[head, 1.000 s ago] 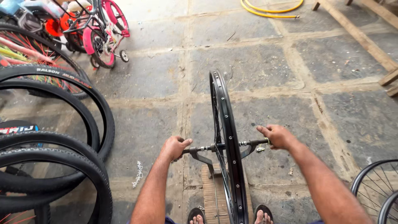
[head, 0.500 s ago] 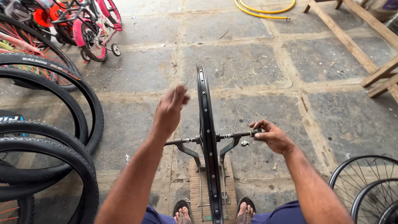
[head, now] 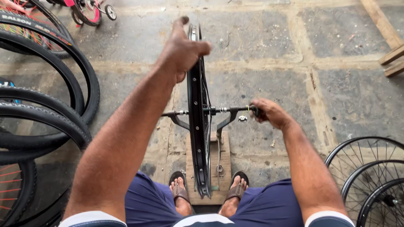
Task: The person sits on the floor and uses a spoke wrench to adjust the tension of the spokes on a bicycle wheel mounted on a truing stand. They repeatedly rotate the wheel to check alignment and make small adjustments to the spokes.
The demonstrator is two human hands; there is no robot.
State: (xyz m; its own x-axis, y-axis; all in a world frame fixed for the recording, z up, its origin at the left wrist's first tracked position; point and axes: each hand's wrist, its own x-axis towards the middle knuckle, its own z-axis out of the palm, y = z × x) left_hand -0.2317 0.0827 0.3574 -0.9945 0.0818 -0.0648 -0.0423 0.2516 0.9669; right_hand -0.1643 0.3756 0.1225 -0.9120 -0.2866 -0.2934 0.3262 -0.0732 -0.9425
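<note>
A black bicycle wheel rim (head: 198, 138) stands upright on its axle in a forked truing stand (head: 222, 126) fixed to a wooden board (head: 209, 168) between my feet. My left hand (head: 182, 49) is raised to the far top of the rim, fingers curled against its edge. My right hand (head: 269, 113) is closed on the right end of the axle (head: 229, 110). My sandalled feet rest on either side of the board.
Several black tyres (head: 46, 105) stand stacked at the left, with small pink bicycles (head: 90, 10) behind them. Bare spoked rims (head: 366, 176) lie at the lower right. Wooden beams (head: 389, 38) cross the stone-slab floor at the upper right.
My left hand left the axle's left end and rose forward to the top of the rim. My right hand stayed on the axle's right end. The view tilted down and closer.
</note>
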